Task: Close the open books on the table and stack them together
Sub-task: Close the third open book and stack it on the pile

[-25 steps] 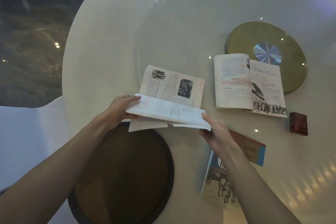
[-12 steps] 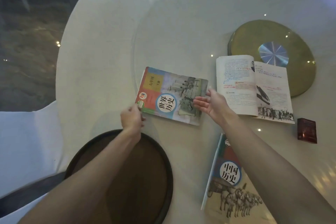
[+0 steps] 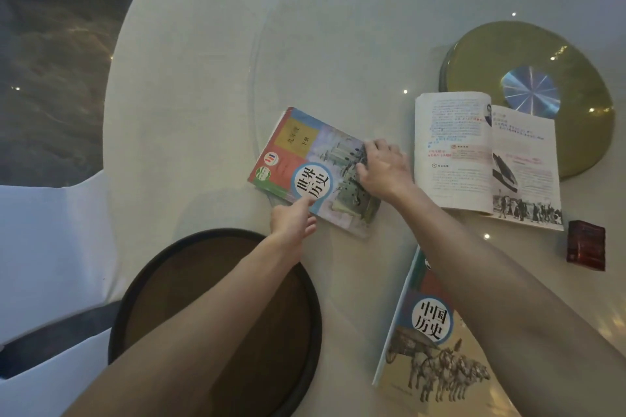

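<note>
A closed book with a colourful cover (image 3: 305, 152) lies flat in the middle of the round white table (image 3: 203, 78). My left hand (image 3: 293, 222) holds its near edge, with one finger on top of the cover. My right hand (image 3: 382, 169) rests flat on the cover's right part, fingers spread. To the right an open book (image 3: 474, 159) lies with its pages up. A second closed book with horses on its cover (image 3: 430, 342) lies near me at the lower right, partly under my right forearm.
A dark round tray (image 3: 203, 298) sits at the table's near edge under my left forearm. A gold disc with a shiny centre (image 3: 576, 61) lies behind the open book. A small red box (image 3: 586, 245) is at the far right. A white-covered chair (image 3: 50, 247) stands left.
The middle book went from open in both hands to closed and flat on the table. My right hand moved onto its cover and my left shifted along its near edge.
</note>
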